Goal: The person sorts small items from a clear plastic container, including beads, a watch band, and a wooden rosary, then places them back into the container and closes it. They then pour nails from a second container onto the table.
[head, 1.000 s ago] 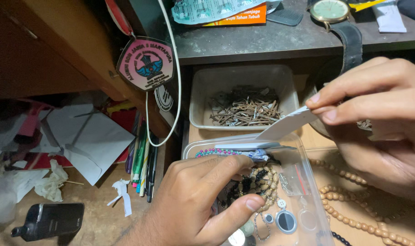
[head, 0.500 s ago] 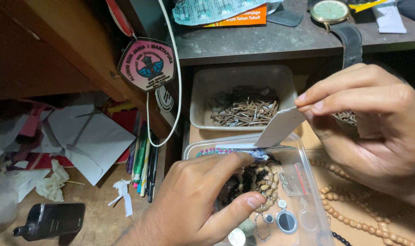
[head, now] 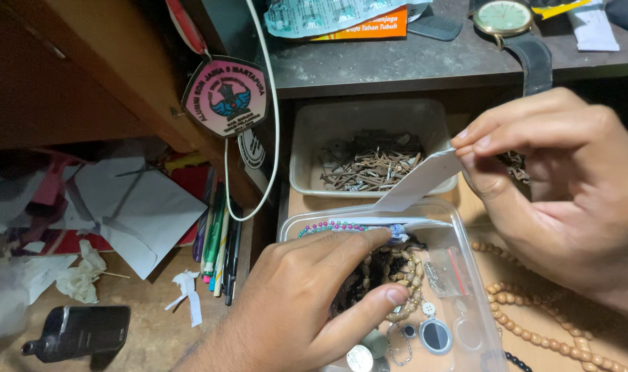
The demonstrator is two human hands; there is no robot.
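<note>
We see a white paper strip [head: 419, 182] at centre right of the frame, running on a slant from upper right down to lower left — its lower end meets the rim of a clear plastic box [head: 465, 258]. That box sits at lower centre, open-topped, crowded with brown wooden beads, a string of small coloured beads along its far edge, and round metal-rimmed pendants — all heaped loosely.

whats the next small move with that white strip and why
Probably keep peeling the white strip up and away with the right hand: one end is pinched, the other still meets the clear box, which the left hand steadies.
</note>
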